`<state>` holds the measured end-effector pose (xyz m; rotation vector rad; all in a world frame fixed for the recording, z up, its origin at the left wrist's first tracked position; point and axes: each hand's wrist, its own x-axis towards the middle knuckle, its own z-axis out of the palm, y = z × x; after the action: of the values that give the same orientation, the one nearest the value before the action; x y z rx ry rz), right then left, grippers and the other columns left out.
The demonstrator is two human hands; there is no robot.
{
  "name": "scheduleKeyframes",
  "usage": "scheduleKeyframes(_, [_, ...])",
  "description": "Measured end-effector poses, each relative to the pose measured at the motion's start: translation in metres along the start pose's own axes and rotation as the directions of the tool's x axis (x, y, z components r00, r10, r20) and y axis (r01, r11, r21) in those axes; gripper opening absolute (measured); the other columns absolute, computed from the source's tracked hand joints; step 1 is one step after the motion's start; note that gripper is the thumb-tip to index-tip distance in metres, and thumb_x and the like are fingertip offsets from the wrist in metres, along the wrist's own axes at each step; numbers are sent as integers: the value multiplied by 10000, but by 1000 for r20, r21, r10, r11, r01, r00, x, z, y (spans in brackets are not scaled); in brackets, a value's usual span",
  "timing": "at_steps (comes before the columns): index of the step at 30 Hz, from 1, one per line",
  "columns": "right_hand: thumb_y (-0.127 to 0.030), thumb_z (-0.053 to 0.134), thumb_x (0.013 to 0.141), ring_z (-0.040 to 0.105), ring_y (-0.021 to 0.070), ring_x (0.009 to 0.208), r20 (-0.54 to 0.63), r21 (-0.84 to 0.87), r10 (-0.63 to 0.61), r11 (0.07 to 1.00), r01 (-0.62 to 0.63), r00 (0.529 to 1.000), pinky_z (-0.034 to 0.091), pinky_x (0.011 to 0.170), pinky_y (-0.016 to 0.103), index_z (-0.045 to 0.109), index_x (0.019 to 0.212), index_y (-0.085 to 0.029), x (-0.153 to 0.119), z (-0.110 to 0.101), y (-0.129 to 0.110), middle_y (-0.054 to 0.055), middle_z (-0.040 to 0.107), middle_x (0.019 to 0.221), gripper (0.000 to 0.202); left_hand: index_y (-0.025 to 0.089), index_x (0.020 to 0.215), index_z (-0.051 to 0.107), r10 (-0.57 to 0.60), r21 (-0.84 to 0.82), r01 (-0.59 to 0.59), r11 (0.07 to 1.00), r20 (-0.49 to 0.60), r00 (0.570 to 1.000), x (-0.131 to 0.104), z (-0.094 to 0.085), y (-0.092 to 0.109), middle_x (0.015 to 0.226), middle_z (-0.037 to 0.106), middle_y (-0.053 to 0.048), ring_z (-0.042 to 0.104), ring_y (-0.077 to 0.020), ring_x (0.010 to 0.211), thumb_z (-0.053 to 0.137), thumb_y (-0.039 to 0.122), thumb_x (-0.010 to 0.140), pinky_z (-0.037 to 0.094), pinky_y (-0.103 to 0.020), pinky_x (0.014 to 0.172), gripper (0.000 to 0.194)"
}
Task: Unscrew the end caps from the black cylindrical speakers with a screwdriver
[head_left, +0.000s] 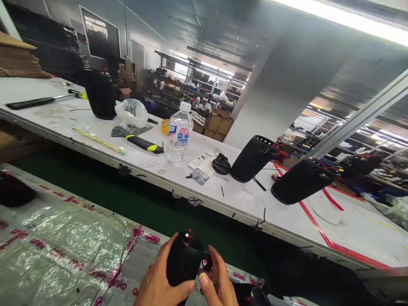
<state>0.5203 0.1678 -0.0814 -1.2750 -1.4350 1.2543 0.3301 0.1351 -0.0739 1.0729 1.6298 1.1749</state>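
Head view: left fingers wrapped around the far-left side of a black cylinder [183, 265], thumb laid across its lower front; left hand [161, 276] closed on it and bearing it. Right hand [221, 282] at the cylinder's right side, thumb and forefinger curved about a small dark rounded piece [207, 262]. Appears pinched; cannot tell whether this piece is joined to the body or how firmly it is gripped.

Technique, by judgement: keep the left grip steady and let the right fingertips do the fine work. Press squarely, not at a slant, and keep fingers off the red-and-white lead [189, 233] at the upper end, since a snag could strain it.

Appearance of cylinder: matt black, sides rounded, stands tilted in the hand; the lead rises from its upper end. Finer detail lost in shadow. Position: held in front of the wearer, above the printed plastic sheeting [86, 242], near side of the white bench [153, 165].

Farther out, on the bench: two similar black cylinders, one nearer the middle [254, 159] and one to its right [304, 182], both leaning, wires at their tops. Left of them, a round black part [221, 164], then a clear bottle [179, 136] and a black-and-yellow handle [145, 143].
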Motion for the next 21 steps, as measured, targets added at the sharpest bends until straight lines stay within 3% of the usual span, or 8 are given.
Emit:
scheduleKeyframes(5, [-693,805,760,618,372,1267,93,240,69,967,-90,993,505,1043,480,591,1429,-232,2,26,-14,134,675,1363,840,310,1536,438,78,272,-34,962,-156,985,-23,6,17,1510,571,-136,639,-396,1270,769,395,723,593,-509,947,882])
scheduleKeyframes(7, [-679,834,733,582,366,1320,96,313,75,944,-102,993,457,1102,488,616,1393,-232,1,29,-19,127,675,1371,826,322,1554,416,100,308,-50,950,-148,984,-28,5,19,1509,570,-138,626,-404,1280,777,367,695,597,-506,929,933])
scheduleKeyframes(9, [-664,830,742,562,358,1348,115,396,92,909,-130,989,435,1120,498,628,1381,-240,0,26,-21,120,666,1392,793,330,1555,426,72,269,-53,962,-62,995,-29,-2,22,1536,553,-122,565,-414,1354,809,328,630,556,-527,1024,1001])
scheduleKeyframes(11, [-662,795,775,578,362,1330,175,476,134,856,-203,975,455,1090,522,623,1398,-248,-1,19,-20,119,674,1382,767,314,1527,472,21,107,-29,994,77,997,-28,-12,28,1536,565,-112,551,-410,1372,815,368,628,525,-522,1079,964])
scheduleKeyframes(14, [-658,766,789,616,377,1279,262,546,161,788,-284,951,487,1032,546,627,1408,-257,-4,9,-16,117,699,1339,750,271,1481,512,-25,-226,106,968,337,941,-25,-23,44,1449,650,-105,643,-364,1272,760,504,737,559,-463,1029,818])
scheduleKeyframes(16, [-649,768,783,612,375,1282,276,565,151,773,-287,949,482,1036,543,644,1394,-270,-5,6,-14,104,700,1341,730,271,1476,512,6,-334,161,929,447,895,-25,-25,53,1399,686,-84,670,-344,1226,766,515,741,556,-447,1025,815])
scheduleKeyframes(18, [-651,767,779,605,370,1292,283,597,156,744,-301,946,471,1052,545,659,1377,-286,-7,7,-12,88,706,1334,709,295,1488,503,13,-313,151,938,465,885,-27,-20,56,1351,715,-64,694,-335,1168,775,466,721,566,-443,1000,831])
scheduleKeyframes(21, [-715,721,796,588,359,1317,262,674,171,672,-307,950,441,1091,545,681,1349,-301,-11,13,-9,76,703,1342,692,360,1538,440,-90,-70,121,990,343,935,-31,-7,48,1356,712,-60,709,-365,1131,776,317,645,606,-444,909,955])
